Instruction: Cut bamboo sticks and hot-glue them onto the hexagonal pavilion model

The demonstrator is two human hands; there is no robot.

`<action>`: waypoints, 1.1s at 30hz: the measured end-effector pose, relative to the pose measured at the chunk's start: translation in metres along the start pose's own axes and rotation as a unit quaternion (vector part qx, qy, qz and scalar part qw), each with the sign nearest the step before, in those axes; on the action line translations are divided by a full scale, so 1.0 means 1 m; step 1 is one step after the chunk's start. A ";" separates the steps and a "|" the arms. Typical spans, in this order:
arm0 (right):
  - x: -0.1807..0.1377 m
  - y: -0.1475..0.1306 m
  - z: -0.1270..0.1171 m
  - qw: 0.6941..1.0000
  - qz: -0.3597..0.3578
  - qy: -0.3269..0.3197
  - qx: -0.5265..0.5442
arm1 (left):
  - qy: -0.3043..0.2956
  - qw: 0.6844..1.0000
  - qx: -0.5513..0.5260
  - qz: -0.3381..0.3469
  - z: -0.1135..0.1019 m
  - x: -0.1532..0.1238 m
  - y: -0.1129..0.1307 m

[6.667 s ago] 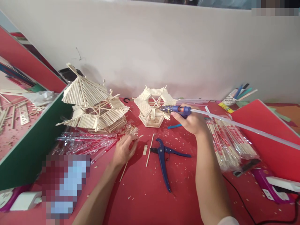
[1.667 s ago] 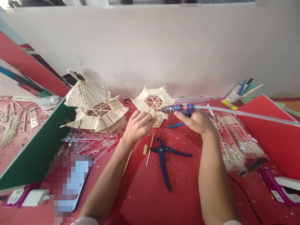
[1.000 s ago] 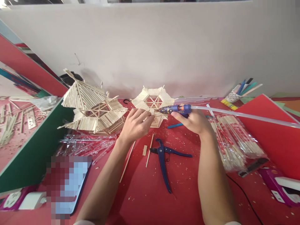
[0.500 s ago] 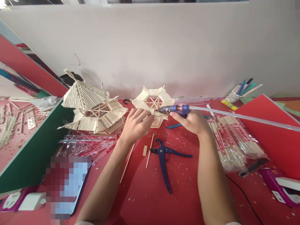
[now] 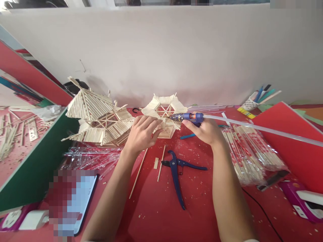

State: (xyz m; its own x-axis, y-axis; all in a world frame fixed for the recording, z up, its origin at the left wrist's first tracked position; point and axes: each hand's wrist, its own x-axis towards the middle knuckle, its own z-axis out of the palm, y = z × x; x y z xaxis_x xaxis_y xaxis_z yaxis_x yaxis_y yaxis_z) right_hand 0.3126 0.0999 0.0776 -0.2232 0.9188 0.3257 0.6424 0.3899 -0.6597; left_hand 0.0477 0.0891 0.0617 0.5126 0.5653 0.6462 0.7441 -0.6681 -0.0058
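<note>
My right hand (image 5: 205, 130) grips a blue glue gun (image 5: 188, 117) with a long clear glue stick trailing off to the right; its nozzle points left at the small hexagonal stick roof (image 5: 164, 112). My left hand (image 5: 141, 134) is at the roof's front left edge, fingers pinched together on a short wooden stick against the model. A larger stick pavilion (image 5: 99, 116) stands further left. All of this rests on the red table (image 5: 156, 208).
Blue cutting pliers (image 5: 176, 173) lie near my arms among loose sticks. Chopstick packs (image 5: 248, 151) sit to the right, empty wrappers (image 5: 91, 158) to the left. A phone (image 5: 72, 201), a white charger, a purple power strip (image 5: 302, 200) and a red board surround the work area.
Over the last seconds my left hand rose from the table to the small roof with a stick. The glue gun's nozzle has stayed at the roof, shifting only slightly.
</note>
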 end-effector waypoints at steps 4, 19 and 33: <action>0.001 -0.001 0.001 1.000 -0.004 0.004 0.008 | -0.022 1.000 -0.009 -0.015 -0.001 -0.001 -0.003; -0.001 -0.001 -0.002 1.000 0.011 -0.009 -0.009 | -0.037 0.999 -0.008 -0.033 -0.003 0.000 -0.002; -0.001 -0.007 -0.007 1.000 0.017 -0.012 -0.018 | -0.027 0.999 -0.019 -0.035 0.004 0.000 0.003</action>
State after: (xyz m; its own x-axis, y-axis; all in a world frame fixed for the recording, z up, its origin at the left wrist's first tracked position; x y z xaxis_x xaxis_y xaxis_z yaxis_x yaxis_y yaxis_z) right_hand 0.3131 0.0955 0.0864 -0.2193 0.9326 0.2868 0.6757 0.3572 -0.6449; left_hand 0.0517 0.0895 0.0585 0.4834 0.6361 0.6014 0.7624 -0.6436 0.0680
